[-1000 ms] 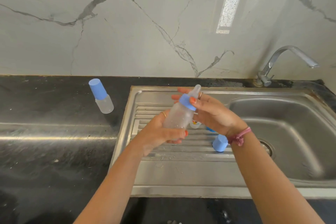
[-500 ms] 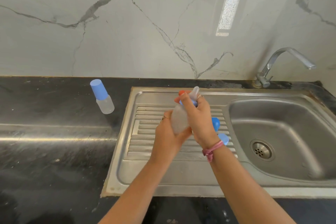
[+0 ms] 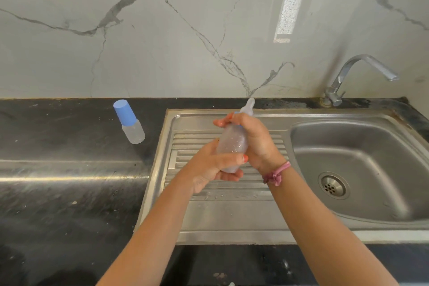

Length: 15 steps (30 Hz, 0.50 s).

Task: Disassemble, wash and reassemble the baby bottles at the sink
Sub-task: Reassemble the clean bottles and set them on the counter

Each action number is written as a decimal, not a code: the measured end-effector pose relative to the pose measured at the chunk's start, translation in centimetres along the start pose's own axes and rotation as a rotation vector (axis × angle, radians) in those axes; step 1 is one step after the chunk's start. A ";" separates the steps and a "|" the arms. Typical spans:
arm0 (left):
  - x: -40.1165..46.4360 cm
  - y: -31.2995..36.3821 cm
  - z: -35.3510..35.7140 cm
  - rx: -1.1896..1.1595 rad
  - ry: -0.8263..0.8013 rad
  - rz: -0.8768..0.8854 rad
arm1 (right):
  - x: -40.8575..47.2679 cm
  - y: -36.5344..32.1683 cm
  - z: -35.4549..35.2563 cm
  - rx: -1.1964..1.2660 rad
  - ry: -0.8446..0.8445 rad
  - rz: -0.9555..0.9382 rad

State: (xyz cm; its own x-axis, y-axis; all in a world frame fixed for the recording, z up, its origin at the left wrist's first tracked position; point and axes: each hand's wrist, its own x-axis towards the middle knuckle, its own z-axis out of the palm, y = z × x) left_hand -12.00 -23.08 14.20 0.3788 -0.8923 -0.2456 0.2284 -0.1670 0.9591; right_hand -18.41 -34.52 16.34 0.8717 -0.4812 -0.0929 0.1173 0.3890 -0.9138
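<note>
I hold a small clear baby bottle (image 3: 232, 142), wet with droplets, tilted over the steel drainboard (image 3: 209, 213). My left hand (image 3: 212, 167) grips its lower body from below. My right hand (image 3: 254, 138) wraps around the blue collar at its neck, and the clear teat (image 3: 248, 106) sticks out above my fingers. A second bottle (image 3: 132, 129) with a blue cap (image 3: 124, 111) stands upright on the black counter to the left. My hands hide the loose blue parts that lay on the drainboard.
The sink basin (image 3: 362, 169) with its drain (image 3: 332, 185) lies to the right, under a chrome tap (image 3: 357, 72) with no water running. A black counter (image 3: 58, 169) stretches left of the drainboard. A marble wall stands behind.
My right hand has closed fully over the collar and rolled its wrist toward me. The bottle has shifted slightly, and the loose blue parts on the drainboard are now hidden.
</note>
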 end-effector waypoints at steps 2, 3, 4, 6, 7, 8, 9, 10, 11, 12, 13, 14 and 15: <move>0.3 -0.6 0.7 0.037 0.113 0.005 | -0.5 0.2 0.4 -0.024 0.085 -0.022; 0.5 -0.9 1.0 0.075 0.172 0.022 | -0.6 0.4 0.5 -0.048 0.127 -0.029; 0.7 -1.1 1.4 0.136 0.235 0.050 | -0.7 0.4 0.6 -0.067 0.170 -0.036; 0.8 -1.6 2.3 0.284 0.379 0.067 | -0.7 0.6 0.8 -0.127 0.246 -0.052; 0.8 -1.7 2.7 0.348 0.454 0.066 | -0.7 0.8 0.8 -0.159 0.271 -0.058; 0.8 -1.9 3.0 0.400 0.519 0.076 | -0.7 0.9 0.8 -0.181 0.280 -0.058; 0.8 -2.2 2.9 0.457 0.573 0.110 | -0.7 0.9 0.5 -0.226 0.270 -0.051; 0.8 -2.2 2.7 0.531 0.613 0.163 | -0.7 0.7 0.0 -0.336 0.248 -0.043; 0.8 -2.4 2.1 0.616 0.637 0.201 | -0.7 0.4 -0.9 -0.537 0.206 -0.036; 0.8 -2.5 1.3 0.682 0.643 0.209 | -0.7 -0.1 -2.0 -0.768 0.156 -0.022; 0.8 -2.4 0.4 0.709 0.641 0.172 | -0.8 -0.5 -3.5 -0.977 0.120 0.003; 0.7 -2.4 -0.4 0.698 0.634 0.115 | -1.1 -1.0 -5.1 -1.136 0.129 0.040; 0.5 -2.5 -1.0 0.697 0.628 0.068 | -1.5 -1.3 -6.7 -1.245 0.177 0.092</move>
State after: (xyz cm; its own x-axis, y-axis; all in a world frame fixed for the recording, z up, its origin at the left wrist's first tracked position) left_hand -11.45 -22.66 11.53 0.8326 -0.5535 -0.0217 -0.3233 -0.5174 0.7923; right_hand -23.06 -39.55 15.01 0.7657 -0.6279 -0.1390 -0.5511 -0.5291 -0.6453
